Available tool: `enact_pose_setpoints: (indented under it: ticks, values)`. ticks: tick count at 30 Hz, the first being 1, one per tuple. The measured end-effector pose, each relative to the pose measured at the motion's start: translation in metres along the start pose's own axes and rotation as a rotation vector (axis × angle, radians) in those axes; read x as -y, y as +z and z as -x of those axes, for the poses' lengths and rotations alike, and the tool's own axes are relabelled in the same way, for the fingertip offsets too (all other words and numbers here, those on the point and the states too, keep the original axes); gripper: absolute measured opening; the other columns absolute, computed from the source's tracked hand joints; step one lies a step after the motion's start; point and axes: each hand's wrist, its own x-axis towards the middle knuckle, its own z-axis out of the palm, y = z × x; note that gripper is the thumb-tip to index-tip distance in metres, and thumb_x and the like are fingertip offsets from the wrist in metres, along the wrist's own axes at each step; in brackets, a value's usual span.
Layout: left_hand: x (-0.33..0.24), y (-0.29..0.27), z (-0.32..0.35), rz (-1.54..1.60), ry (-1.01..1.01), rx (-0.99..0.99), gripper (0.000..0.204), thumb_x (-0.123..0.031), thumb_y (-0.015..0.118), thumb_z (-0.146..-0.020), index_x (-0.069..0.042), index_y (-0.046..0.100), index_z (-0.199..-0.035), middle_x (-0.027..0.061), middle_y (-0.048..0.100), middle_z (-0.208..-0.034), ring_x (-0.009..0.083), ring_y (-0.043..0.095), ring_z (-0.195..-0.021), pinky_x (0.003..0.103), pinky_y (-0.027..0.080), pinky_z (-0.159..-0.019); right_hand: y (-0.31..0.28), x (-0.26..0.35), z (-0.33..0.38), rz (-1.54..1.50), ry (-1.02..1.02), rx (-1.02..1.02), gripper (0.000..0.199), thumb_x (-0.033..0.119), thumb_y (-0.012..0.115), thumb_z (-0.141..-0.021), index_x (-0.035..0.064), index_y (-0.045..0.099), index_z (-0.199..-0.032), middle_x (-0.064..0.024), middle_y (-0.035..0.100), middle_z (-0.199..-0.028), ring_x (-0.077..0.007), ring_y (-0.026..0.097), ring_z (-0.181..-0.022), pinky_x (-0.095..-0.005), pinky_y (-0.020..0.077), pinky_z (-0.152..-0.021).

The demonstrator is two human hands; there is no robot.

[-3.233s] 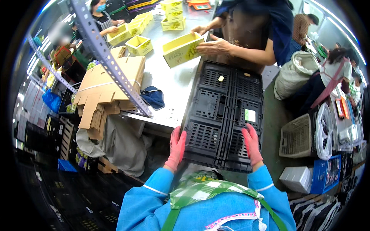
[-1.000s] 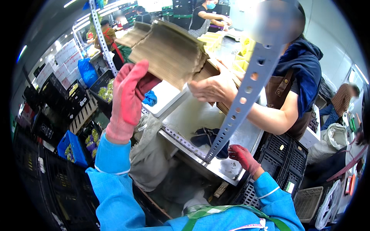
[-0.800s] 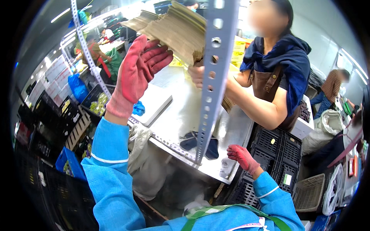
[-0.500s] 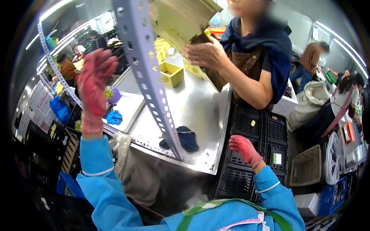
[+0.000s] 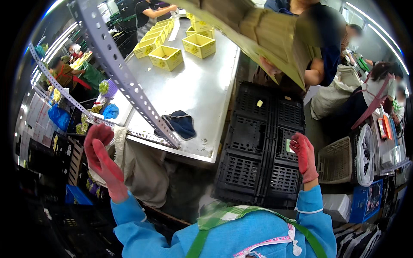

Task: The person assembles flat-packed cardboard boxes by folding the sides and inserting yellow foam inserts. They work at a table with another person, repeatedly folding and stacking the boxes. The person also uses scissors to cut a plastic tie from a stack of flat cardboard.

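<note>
My left hand (image 5: pixel 103 160), in a red glove, is raised left of the metal table (image 5: pixel 202 150), with thumb and fingers apart and nothing in it. Over the right side of the stacked black plastic crates (image 5: pixel 247 165) is my right hand (image 5: pixel 304 158), also red-gloved. Its fingers are loosely bent, and no held thing shows. A pale label (image 5: pixel 289 146) lies beside its fingertips. Across the crates a co-worker holds a large yellow-green cardboard piece (image 5: pixel 275 38), which hides part of their body. On the table lies a dark blue cloth (image 5: pixel 181 124) beside a perforated metal post (image 5: pixel 124 81).
Several yellow cardboard boxes (image 5: pixel 165 59) stand at the table's far end. Left of the post are a blue plastic bag (image 5: pixel 111 111) and green grapes (image 5: pixel 103 87). A beige sack (image 5: pixel 144 172) hangs below the table's left edge. Rightward stands a grey-brown basket (image 5: pixel 335 161).
My view has shifted, showing more yellow boxes. My left hand has come down, and my right hand has moved rightward over the crates. The co-worker's cardboard piece now spans the upper right.
</note>
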Motion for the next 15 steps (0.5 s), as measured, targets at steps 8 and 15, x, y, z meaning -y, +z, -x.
enact_pose_setpoints:
  ticks: [8,15]
  values:
    - [-0.037,0.05,0.086,0.175,-0.197,0.207,0.031,-0.021,0.048,-0.1,0.001,0.055,-0.12,0.0097,0.063,-0.108,0.0162,0.061,-0.096,0.032,0.05,-0.086,-0.079,0.014,0.036,-0.012,-0.052,-0.091,0.039,0.031,0.052,-0.097,0.0015,0.055,-0.122,-0.008,0.062,-0.109,-0.0156,0.06,-0.094,-0.0301,0.0487,-0.086]
    - [-0.072,0.101,0.168,0.253,-0.688,0.914,0.012,-0.005,0.062,-0.089,-0.005,0.064,-0.101,0.0008,0.062,-0.084,0.0038,0.053,-0.072,0.019,0.044,-0.061,-0.129,-0.03,0.113,0.3,0.24,0.02,0.02,0.019,0.055,-0.092,0.0026,0.06,-0.102,-0.003,0.063,-0.086,-0.0112,0.059,-0.078,-0.0266,0.0488,-0.072]
